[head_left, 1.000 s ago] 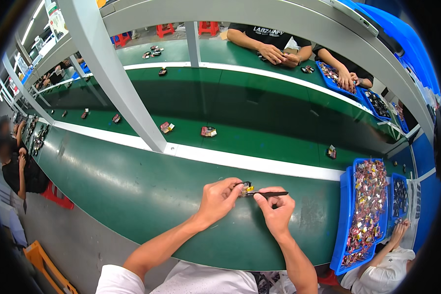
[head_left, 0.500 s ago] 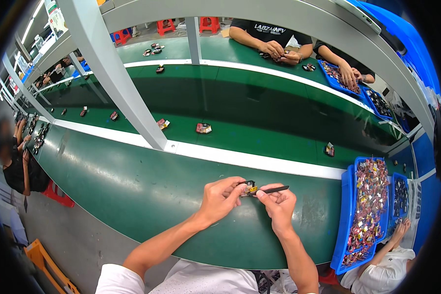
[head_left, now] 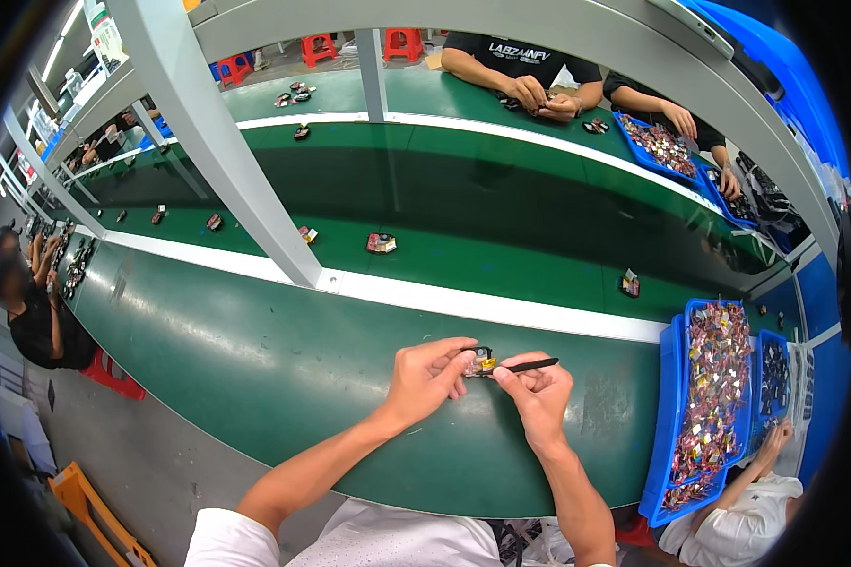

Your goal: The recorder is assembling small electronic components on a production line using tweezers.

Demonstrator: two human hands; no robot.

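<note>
Above the green bench, my left hand pinches a small black-cased electronic part with a yellow piece and thin reddish wires. A slim black tool, like tweezers or a pen-shaped pick, sits in the closed fingers of my right hand. Its tip meets the part near the yellow piece; the fine detail there is too small to make out.
Blue trays piled with small wired parts stand at my right, beside a blue tray of black parts. Beyond a white rail, a green conveyor carries spaced parts. A grey post rises left. Co-workers sit around.
Parts on the conveyor have shifted slightly left. My hands stay almost in place, the tool still against the part. Across the line, a co-worker's hand has moved from one tray toward another.
</note>
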